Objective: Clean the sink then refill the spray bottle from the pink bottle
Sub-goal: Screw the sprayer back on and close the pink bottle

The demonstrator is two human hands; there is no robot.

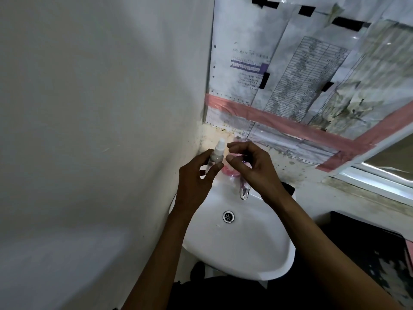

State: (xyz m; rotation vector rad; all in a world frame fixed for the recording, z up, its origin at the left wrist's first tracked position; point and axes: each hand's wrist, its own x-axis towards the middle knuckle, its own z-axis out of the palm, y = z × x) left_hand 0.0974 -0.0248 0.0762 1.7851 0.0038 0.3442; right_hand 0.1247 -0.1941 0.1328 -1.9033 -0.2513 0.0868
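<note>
Above the white sink (234, 253) I hold the small spray bottle (58, 156) pinched in my left hand (196, 182), and my right hand (252, 166), fingers curled and empty, reaches for its cap, so I think refilling from the pink bottle (230, 171) starts next.

We are standing before the sink (237, 240), its drain (228, 216) lying in the basin and the tap (244, 191) sitting behind it. The spray bottle (60, 154) is standing upright left of the pink bottle (231, 171), both above the sink's back edge.
</note>
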